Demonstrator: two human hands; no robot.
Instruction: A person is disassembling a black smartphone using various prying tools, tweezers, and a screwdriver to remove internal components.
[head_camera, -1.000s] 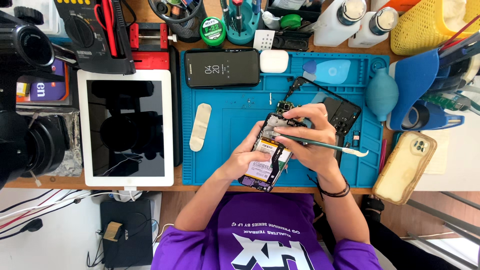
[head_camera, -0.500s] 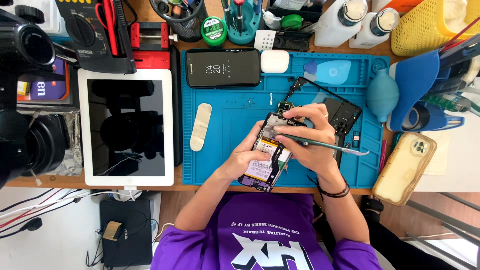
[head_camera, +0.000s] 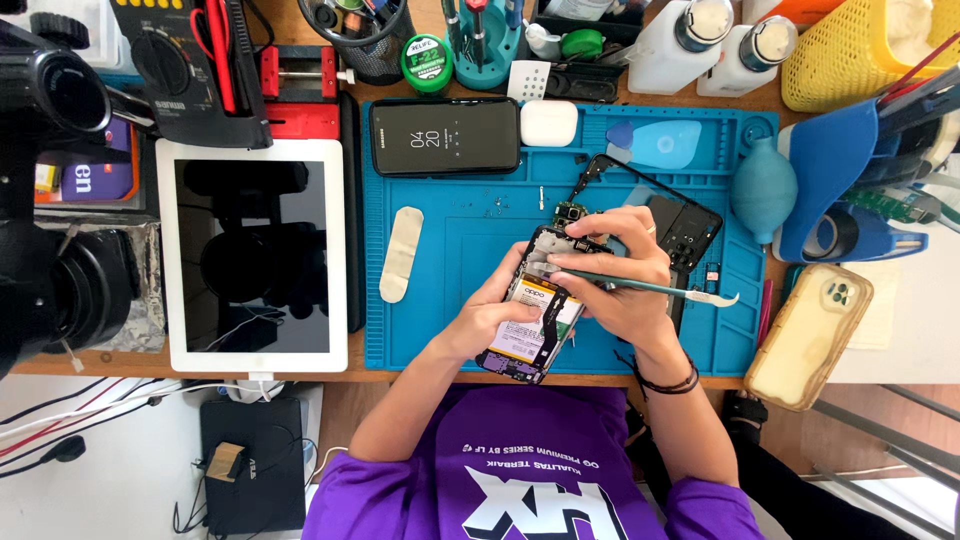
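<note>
Left hand (head_camera: 490, 318) cups the opened black smartphone with exposed battery (head_camera: 535, 318) over the blue silicone repair mat (head_camera: 460, 250), fingers wrapped underneath. Right hand (head_camera: 620, 275) pinches a thin teal spudger (head_camera: 665, 290), wrist bent, tip on the phone.

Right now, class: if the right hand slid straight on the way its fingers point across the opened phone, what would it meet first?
The right hand points left, so it would probably meet the left hand's fingertips on the opened phone first, then bare blue mat and the beige strip. Depth is uncertain.
</note>
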